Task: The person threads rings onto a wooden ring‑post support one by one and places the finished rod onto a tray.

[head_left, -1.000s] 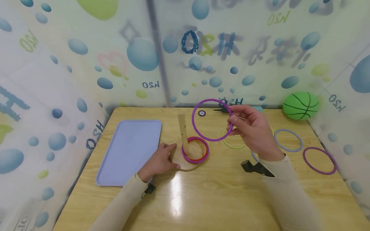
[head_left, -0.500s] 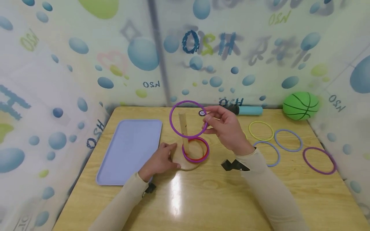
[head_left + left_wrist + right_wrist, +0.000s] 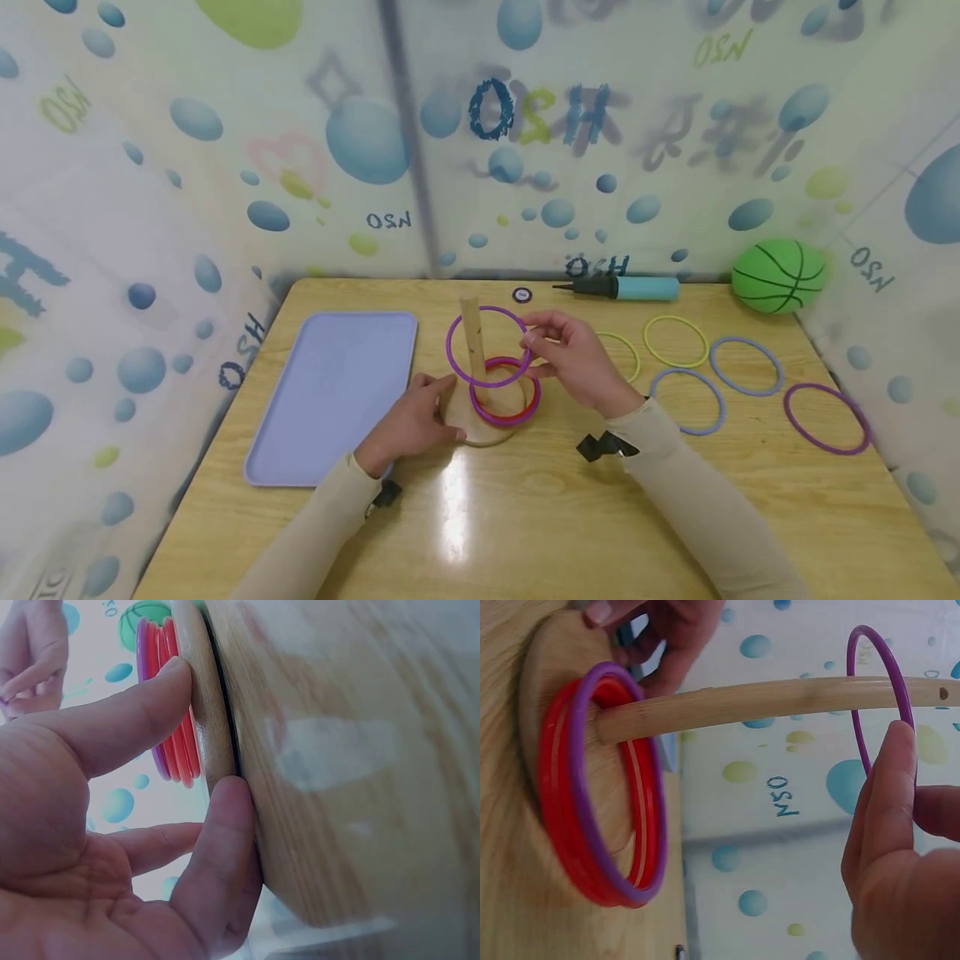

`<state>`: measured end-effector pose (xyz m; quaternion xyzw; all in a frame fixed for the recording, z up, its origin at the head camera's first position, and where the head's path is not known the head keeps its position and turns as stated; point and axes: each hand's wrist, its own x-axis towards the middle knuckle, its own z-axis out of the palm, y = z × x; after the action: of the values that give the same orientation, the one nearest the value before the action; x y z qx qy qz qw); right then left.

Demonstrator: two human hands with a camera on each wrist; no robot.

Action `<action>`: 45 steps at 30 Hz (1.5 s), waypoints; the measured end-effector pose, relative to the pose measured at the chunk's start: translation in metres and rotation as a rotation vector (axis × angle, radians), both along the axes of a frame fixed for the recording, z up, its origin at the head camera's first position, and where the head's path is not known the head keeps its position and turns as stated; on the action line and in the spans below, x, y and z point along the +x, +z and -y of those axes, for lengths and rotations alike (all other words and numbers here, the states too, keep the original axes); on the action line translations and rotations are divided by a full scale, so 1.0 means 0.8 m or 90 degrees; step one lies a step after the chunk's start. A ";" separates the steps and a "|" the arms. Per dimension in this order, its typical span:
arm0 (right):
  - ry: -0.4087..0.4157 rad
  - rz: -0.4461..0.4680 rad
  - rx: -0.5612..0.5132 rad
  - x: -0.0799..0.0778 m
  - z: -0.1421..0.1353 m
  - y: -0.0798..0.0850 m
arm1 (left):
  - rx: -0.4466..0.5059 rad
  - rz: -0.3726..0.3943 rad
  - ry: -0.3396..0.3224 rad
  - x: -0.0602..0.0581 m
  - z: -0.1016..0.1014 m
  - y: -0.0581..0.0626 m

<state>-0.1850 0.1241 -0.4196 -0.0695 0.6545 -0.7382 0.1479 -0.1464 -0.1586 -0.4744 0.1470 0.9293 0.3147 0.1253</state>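
So the right hand (image 3: pixel 577 362) has a purple ring (image 3: pixel 896 671) pinched at its right edge, thumb on one side and fingers on the other. The ring is up in the air but already around the post (image 3: pixel 765 703): the right wrist view shows the wood going straight through it, with the tip poking out above.

The bit that matters for the next move, imo: the post is upright and just left of those fingers, so the ring lies across its long axis, pretty much flat with maybe a little tilt. The post is left of the ring's middle, so there's more slack on the finger side. Straight below is the stack (image 3: pixel 557 765), red rings with a purple one on top, lying around the foot of the post and sticking out to the right.

Left hand (image 3: pixel 408 421) is low down, thumb and fingers gripping the left rim of the base (image 3: pixel 483 432), so the right hand is clearly the nearer one to the ring. Loose rings (image 3: pixel 828 452) lie over on the right of the counter (image 3: pixel 525 533), and the tray (image 3: pixel 330 400) is off to the left.
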 end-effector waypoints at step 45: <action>0.018 -0.028 0.318 -0.021 -0.027 -0.087 | -0.016 0.013 0.002 -0.003 0.001 -0.005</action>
<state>-0.2020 0.1453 -0.4894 -0.0560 0.8185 -0.5498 0.1569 -0.1486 -0.1595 -0.4780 0.1411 0.9321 0.3046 0.1362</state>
